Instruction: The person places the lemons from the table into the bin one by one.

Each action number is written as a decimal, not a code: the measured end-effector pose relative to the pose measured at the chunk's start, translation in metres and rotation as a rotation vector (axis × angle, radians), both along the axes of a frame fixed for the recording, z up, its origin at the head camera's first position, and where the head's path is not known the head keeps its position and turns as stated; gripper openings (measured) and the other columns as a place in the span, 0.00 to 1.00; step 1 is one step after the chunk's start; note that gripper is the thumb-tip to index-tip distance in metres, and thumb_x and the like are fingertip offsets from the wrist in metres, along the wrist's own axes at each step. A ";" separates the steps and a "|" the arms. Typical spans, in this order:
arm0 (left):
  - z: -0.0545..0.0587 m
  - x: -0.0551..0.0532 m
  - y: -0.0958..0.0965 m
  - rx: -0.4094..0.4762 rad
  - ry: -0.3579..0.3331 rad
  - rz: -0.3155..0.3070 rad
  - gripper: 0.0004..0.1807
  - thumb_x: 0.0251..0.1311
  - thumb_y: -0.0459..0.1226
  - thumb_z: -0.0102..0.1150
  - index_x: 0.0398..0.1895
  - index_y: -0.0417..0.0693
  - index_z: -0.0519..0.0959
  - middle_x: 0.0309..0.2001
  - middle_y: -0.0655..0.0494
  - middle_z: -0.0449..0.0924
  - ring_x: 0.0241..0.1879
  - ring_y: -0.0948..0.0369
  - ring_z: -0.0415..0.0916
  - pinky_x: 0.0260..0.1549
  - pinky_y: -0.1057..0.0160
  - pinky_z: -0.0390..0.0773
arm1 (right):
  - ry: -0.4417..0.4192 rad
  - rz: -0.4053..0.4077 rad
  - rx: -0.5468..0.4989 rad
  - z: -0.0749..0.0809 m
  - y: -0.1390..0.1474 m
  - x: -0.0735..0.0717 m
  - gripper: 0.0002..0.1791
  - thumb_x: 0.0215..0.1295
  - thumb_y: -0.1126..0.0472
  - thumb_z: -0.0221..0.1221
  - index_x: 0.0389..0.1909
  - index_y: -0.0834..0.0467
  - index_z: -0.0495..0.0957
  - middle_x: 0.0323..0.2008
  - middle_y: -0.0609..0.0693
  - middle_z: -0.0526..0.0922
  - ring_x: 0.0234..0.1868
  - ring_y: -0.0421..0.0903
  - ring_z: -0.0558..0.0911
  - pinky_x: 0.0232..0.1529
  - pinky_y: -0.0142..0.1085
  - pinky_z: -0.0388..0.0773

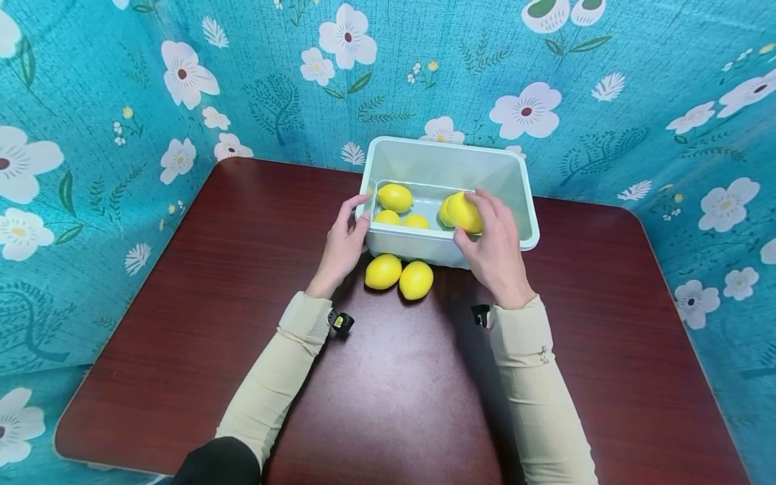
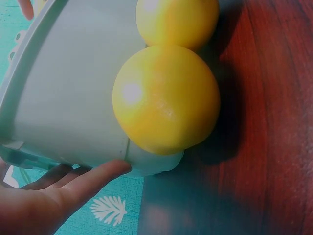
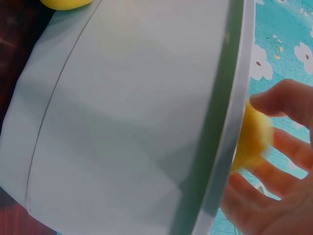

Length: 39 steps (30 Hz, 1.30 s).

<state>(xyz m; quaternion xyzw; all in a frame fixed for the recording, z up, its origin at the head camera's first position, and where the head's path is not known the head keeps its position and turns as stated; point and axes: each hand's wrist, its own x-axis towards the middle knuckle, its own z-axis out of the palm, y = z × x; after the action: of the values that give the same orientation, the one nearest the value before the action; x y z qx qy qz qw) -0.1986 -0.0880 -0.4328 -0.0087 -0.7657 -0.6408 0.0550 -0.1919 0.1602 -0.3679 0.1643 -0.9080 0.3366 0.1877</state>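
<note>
A pale green plastic bin [image 1: 448,249] stands toward the back of the table with several yellow lemons [image 1: 395,198] inside. My right hand [image 1: 494,246] reaches over its front rim and holds a lemon [image 1: 465,213] between thumb and fingers. Another lemon [image 1: 445,211] shows partly behind the held one. At the bin's left end, my left hand [image 1: 342,246] grips the corner, thumb [image 2: 105,174] against the front edge and fingers around the left side. Two lemons [image 1: 383,271] [image 1: 416,280] lie on the table, close against the bin's front wall.
The dark red-brown wooden table [image 1: 376,391] extends to both sides of the bin. A blue flowered cloth [image 1: 273,81] hangs behind the table and along its sides. Small black wrist devices [image 1: 341,322] sit at both cuffs.
</note>
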 end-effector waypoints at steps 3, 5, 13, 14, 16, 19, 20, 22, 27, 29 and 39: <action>0.000 0.000 0.000 0.002 0.000 -0.003 0.22 0.72 0.49 0.44 0.67 0.66 0.64 0.68 0.46 0.63 0.44 0.48 0.73 0.44 0.40 0.80 | 0.030 -0.001 -0.007 0.000 0.000 0.002 0.26 0.59 0.65 0.60 0.60 0.62 0.73 0.65 0.60 0.69 0.64 0.60 0.67 0.62 0.52 0.65; 0.000 0.000 0.000 0.006 0.001 -0.006 0.22 0.72 0.48 0.44 0.67 0.64 0.64 0.68 0.45 0.63 0.44 0.46 0.73 0.45 0.40 0.80 | 0.066 -0.005 -0.020 0.001 0.000 0.003 0.24 0.60 0.64 0.60 0.59 0.61 0.74 0.63 0.60 0.71 0.61 0.60 0.68 0.59 0.52 0.66; 0.000 0.001 -0.001 0.009 -0.007 0.000 0.21 0.72 0.48 0.44 0.66 0.68 0.64 0.58 0.46 0.70 0.43 0.41 0.72 0.45 0.39 0.79 | 0.157 -0.012 -0.045 0.003 -0.001 0.009 0.22 0.59 0.64 0.62 0.56 0.61 0.76 0.57 0.60 0.75 0.55 0.60 0.71 0.53 0.51 0.67; 0.000 0.001 -0.001 0.008 -0.006 -0.001 0.21 0.72 0.48 0.44 0.66 0.68 0.64 0.59 0.46 0.69 0.43 0.43 0.72 0.45 0.39 0.79 | 0.156 -0.012 -0.048 0.002 -0.001 0.010 0.23 0.59 0.64 0.62 0.56 0.61 0.76 0.57 0.59 0.75 0.54 0.59 0.71 0.52 0.50 0.67; 0.000 0.001 -0.001 0.006 -0.005 -0.005 0.21 0.72 0.47 0.44 0.67 0.67 0.64 0.62 0.45 0.68 0.44 0.45 0.72 0.45 0.39 0.79 | 0.155 -0.010 -0.052 0.002 -0.002 0.012 0.23 0.59 0.64 0.62 0.56 0.62 0.76 0.57 0.59 0.75 0.54 0.59 0.70 0.52 0.49 0.67; 0.000 0.001 -0.001 0.003 -0.003 -0.011 0.22 0.72 0.46 0.44 0.68 0.64 0.63 0.65 0.45 0.65 0.44 0.47 0.72 0.46 0.39 0.79 | 0.151 -0.008 -0.057 0.002 -0.003 0.015 0.23 0.59 0.64 0.62 0.56 0.62 0.76 0.56 0.59 0.75 0.53 0.58 0.70 0.51 0.48 0.66; 0.000 0.000 -0.001 0.001 -0.003 -0.013 0.22 0.73 0.46 0.44 0.68 0.63 0.63 0.67 0.45 0.63 0.45 0.47 0.72 0.46 0.40 0.79 | 0.149 -0.007 -0.058 0.002 -0.003 0.016 0.23 0.59 0.64 0.62 0.56 0.62 0.76 0.56 0.59 0.75 0.53 0.58 0.70 0.51 0.48 0.66; 0.000 -0.001 -0.001 -0.004 -0.007 -0.012 0.22 0.72 0.46 0.44 0.68 0.62 0.63 0.68 0.46 0.63 0.45 0.47 0.72 0.46 0.41 0.80 | 0.147 -0.006 -0.061 0.002 -0.004 0.018 0.23 0.59 0.64 0.62 0.56 0.61 0.76 0.55 0.59 0.74 0.53 0.58 0.70 0.50 0.47 0.67; 0.001 -0.001 -0.001 -0.018 -0.010 -0.010 0.22 0.72 0.48 0.44 0.68 0.64 0.63 0.68 0.47 0.63 0.45 0.47 0.73 0.45 0.44 0.81 | 0.137 -0.001 -0.075 0.002 -0.005 0.023 0.23 0.59 0.63 0.62 0.57 0.61 0.76 0.54 0.59 0.74 0.53 0.57 0.70 0.48 0.45 0.67; 0.001 -0.001 -0.001 -0.017 -0.008 -0.009 0.22 0.72 0.49 0.44 0.68 0.65 0.63 0.68 0.47 0.63 0.45 0.47 0.73 0.45 0.45 0.81 | 0.134 0.002 -0.082 0.003 -0.006 0.025 0.23 0.59 0.63 0.62 0.57 0.61 0.76 0.54 0.59 0.74 0.53 0.56 0.70 0.48 0.44 0.66; 0.001 -0.001 -0.001 -0.017 -0.010 0.000 0.21 0.72 0.49 0.43 0.67 0.68 0.64 0.69 0.50 0.62 0.48 0.51 0.74 0.44 0.46 0.82 | 0.131 0.012 -0.084 0.003 -0.011 0.037 0.20 0.59 0.63 0.62 0.53 0.59 0.77 0.50 0.58 0.75 0.50 0.53 0.72 0.46 0.40 0.69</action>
<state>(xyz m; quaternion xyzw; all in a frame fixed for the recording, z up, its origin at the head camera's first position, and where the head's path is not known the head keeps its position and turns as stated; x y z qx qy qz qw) -0.1994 -0.0891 -0.4315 -0.0059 -0.7713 -0.6344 0.0512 -0.1544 0.1497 -0.3648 0.1836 -0.8778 0.3640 0.2515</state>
